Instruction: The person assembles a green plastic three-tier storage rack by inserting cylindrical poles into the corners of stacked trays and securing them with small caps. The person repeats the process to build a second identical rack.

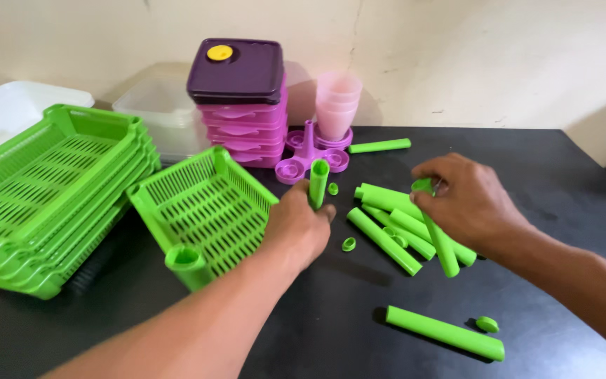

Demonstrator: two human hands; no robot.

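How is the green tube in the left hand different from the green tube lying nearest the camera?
The tube in the left hand stands upright, gripped by the left hand; the nearest tube lies flat on the black table, untouched. The held tube shows its open top end; the lying one shows its whole length, with a small green cap beside it. Both are bright green plastic.

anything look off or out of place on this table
Mostly loose parts. Green tubes lie in an untidy pile under the right hand, with one alone near the front edge and another by the pink cups. Small green caps are scattered between them. The single green basket sits tilted beside the left hand. No visible damage or spills.
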